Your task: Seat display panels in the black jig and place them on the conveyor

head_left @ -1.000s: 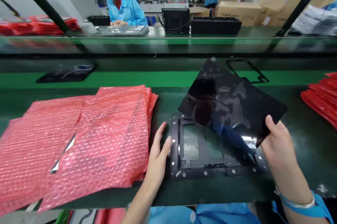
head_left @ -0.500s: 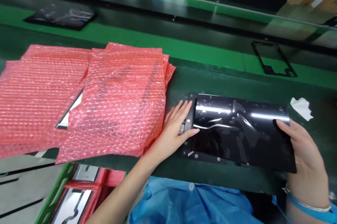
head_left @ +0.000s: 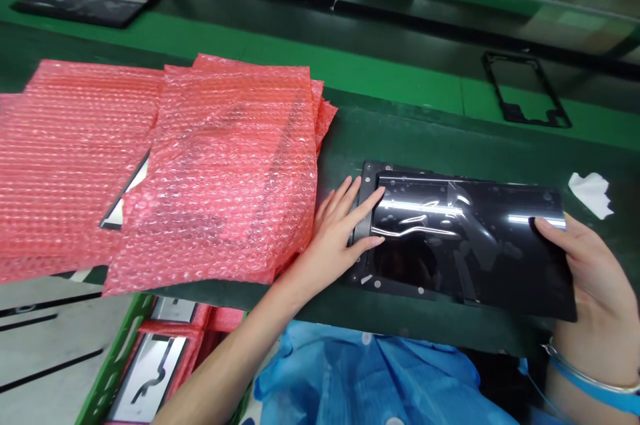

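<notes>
Head: panel point(head_left: 480, 252), right end in right grip point(head_left: 595, 262)

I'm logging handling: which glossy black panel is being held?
The near panel at right, its right end in the right hand; the other panel lies untouched, far left.

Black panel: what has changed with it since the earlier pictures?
The panel came down from its tilt, nearly flat over the frame; the left hand now touches its left edge. The right hand still holds the right side; the red bags stayed.
</notes>
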`<action>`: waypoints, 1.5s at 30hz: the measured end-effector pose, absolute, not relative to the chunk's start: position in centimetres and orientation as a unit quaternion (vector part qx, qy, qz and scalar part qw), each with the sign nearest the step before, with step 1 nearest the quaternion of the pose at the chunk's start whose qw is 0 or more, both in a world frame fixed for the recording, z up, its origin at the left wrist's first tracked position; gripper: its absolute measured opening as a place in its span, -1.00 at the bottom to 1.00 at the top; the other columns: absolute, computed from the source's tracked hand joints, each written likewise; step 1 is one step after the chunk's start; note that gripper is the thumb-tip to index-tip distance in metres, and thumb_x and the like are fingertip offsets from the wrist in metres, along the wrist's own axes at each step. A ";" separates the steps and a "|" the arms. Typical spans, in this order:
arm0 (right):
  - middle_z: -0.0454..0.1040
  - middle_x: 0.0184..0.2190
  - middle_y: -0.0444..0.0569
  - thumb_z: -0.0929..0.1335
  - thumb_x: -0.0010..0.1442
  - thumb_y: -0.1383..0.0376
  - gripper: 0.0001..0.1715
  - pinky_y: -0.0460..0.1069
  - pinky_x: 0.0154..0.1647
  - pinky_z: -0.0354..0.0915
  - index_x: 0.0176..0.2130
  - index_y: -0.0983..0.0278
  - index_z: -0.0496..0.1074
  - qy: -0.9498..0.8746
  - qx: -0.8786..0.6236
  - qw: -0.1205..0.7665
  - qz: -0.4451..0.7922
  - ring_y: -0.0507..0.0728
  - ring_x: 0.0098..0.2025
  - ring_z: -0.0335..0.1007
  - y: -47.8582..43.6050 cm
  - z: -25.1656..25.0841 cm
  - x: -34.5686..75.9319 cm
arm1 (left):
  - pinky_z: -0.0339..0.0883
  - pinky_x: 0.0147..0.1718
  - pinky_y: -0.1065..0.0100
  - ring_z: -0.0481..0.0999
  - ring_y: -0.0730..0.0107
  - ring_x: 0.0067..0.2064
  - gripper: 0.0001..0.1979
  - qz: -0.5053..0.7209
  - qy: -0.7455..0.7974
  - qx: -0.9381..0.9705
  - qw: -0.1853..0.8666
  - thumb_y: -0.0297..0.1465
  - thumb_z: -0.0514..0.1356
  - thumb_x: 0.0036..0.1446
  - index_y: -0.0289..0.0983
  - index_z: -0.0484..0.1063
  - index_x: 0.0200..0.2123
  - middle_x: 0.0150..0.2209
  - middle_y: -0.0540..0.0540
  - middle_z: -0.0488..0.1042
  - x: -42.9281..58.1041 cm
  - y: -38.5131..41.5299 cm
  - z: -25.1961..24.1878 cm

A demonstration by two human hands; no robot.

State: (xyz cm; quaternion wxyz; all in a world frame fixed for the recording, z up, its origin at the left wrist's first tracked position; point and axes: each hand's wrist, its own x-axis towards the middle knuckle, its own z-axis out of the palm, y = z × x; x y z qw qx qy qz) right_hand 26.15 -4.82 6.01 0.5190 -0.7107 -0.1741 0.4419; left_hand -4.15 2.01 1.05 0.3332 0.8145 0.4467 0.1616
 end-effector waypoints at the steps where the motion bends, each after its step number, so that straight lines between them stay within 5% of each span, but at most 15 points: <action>1: 0.64 -0.18 -0.02 0.60 -0.35 0.24 -0.46 0.12 -0.10 0.54 -0.26 0.16 0.56 -0.175 -0.711 0.518 0.442 0.32 -0.20 0.61 -4.8 6.0 26.1 | -0.25 0.36 -0.07 -0.25 0.19 0.46 -0.35 0.160 0.446 0.815 0.333 -0.23 0.19 0.26 -0.07 0.07 0.36 0.45 -0.16 -0.11 -4.1 2.0 1.1; 31: 0.63 -0.27 0.02 0.60 -0.36 0.21 -0.46 0.11 -0.23 0.54 -0.28 0.20 0.56 -0.223 -0.732 0.498 0.408 0.32 -0.25 0.60 -3.8 6.2 26.1 | -0.15 0.32 -0.22 -0.19 0.03 0.45 -0.55 0.191 0.433 0.825 0.309 -0.22 0.18 0.26 0.01 0.35 0.21 0.45 -0.19 -0.13 -3.9 1.7 0.9; 38: 0.62 -0.34 -0.02 0.58 -0.30 0.07 -0.46 0.03 -0.42 0.47 -0.28 0.18 0.53 -0.247 -0.752 0.465 0.397 0.24 -0.37 0.56 -3.6 6.1 26.2 | -0.11 0.31 -0.21 -0.15 0.09 0.45 -0.60 0.204 0.435 0.820 0.312 -0.22 0.11 0.31 0.03 0.35 0.20 0.44 -0.14 -0.08 -4.0 1.6 0.8; 41: 0.59 -0.42 -0.04 0.54 -0.26 -0.11 -0.44 0.00 -0.50 0.38 -0.35 0.19 0.51 -0.316 -0.790 0.378 0.365 0.21 -0.42 0.50 -3.4 6.1 27.8 | -0.05 0.30 -0.18 -0.11 0.09 0.45 -0.63 0.204 0.439 0.821 0.302 -0.25 0.05 0.34 0.00 0.38 0.17 0.43 -0.18 -0.06 -3.8 1.6 0.8; 45: 0.37 -0.74 -0.08 0.37 -0.01 -0.28 -0.35 -0.01 -0.59 0.16 -0.66 0.19 0.30 -0.475 -0.838 0.072 0.258 0.13 -0.64 0.31 -2.3 6.2 30.0 | 0.03 0.27 -0.16 -0.03 0.07 0.43 -0.64 0.209 0.449 0.825 0.274 -0.26 0.03 0.36 -0.01 0.41 0.15 0.42 -0.21 -0.01 -3.8 1.8 0.5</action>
